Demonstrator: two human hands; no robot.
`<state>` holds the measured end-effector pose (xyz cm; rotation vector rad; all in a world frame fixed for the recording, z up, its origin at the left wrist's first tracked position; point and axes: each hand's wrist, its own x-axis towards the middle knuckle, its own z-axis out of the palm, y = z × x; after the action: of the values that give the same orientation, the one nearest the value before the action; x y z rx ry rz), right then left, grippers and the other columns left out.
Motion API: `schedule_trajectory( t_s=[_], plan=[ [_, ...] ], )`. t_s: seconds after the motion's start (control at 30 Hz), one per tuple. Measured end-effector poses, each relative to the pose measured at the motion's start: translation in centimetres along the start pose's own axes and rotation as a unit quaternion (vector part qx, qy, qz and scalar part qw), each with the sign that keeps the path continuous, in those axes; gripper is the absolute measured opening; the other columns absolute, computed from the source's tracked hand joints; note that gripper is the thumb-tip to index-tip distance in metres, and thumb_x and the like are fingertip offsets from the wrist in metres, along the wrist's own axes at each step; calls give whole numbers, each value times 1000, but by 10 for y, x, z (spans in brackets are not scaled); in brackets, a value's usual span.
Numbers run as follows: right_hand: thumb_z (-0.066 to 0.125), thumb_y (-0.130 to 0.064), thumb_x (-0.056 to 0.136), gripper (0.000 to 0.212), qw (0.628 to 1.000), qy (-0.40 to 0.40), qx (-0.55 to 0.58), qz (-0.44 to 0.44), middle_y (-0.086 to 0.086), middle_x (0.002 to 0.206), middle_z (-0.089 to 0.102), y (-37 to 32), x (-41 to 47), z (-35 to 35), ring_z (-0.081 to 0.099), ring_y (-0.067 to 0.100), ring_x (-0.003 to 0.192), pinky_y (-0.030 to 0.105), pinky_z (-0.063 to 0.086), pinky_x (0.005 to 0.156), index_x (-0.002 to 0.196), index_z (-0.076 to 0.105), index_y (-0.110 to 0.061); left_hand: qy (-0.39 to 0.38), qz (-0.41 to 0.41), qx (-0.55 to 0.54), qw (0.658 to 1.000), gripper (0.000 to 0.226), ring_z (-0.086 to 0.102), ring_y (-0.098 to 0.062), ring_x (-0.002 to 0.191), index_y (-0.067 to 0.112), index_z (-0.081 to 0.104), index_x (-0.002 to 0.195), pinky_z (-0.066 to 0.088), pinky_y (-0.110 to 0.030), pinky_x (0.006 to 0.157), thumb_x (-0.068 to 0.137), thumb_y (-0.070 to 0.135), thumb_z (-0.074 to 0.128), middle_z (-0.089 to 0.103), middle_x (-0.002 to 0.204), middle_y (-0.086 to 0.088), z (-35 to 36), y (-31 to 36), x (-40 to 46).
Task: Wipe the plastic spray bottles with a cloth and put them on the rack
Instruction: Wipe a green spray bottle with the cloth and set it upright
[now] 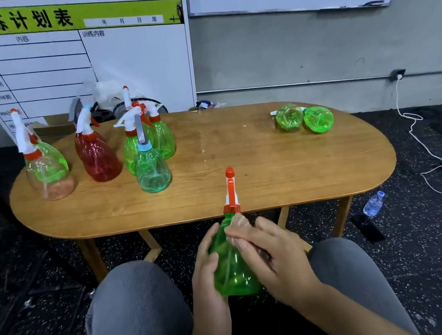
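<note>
Green plastic bottle point(230, 264) gripped by left hand point(206, 278), nozzle pointing away toward the surface point(271, 165); right hand point(271, 255) presses a thin cloth point(239, 222) against its shoulder.

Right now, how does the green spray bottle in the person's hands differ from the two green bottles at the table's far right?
The green plastic spray bottle with the red-and-white trigger is gripped upright over the lap by the left hand and right hand; the two green plastic bottles lie on their sides on the wooden table, untouched. It faces nozzle away; theirs show their bases. All are translucent green.
</note>
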<state>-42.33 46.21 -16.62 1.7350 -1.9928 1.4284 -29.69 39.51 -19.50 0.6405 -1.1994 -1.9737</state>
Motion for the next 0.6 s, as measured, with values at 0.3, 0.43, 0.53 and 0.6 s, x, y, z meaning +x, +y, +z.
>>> schedule_trajectory(
  t_s=[0.3,0.43,0.53,0.6],
  plan=[
    [72,-23,98,25,961,-104,-85,-244,-5,93,57,-10,-30,-15,53,14,72,25,49,62,122,78,-21,-5,5,-40,999,54,75,-31,110,22,61,143,63,-33,82,91,31,47,75,126,-17,8,10,-5],
    [66,-24,102,22,973,-71,-75,-205,-10,96,51,-10,-17,-19,52,7,74,9,43,72,120,79,-20,-6,10,-22,1000,54,73,-33,116,23,60,144,61,-39,91,93,32,45,75,128,-16,8,12,-5],
    [57,-33,106,26,994,-27,-42,-98,-21,90,37,-5,-6,-13,42,-2,68,5,32,63,123,76,-25,-10,12,0,1000,50,69,-30,125,23,58,145,55,-45,99,97,32,49,73,134,-9,6,11,-5],
    [54,-37,108,28,999,6,-14,-31,-21,85,40,0,2,-7,45,1,62,19,40,50,125,74,-28,-16,12,11,1000,48,68,-27,128,24,57,146,56,-43,98,99,31,57,71,138,-5,5,9,-3]
  ],
)
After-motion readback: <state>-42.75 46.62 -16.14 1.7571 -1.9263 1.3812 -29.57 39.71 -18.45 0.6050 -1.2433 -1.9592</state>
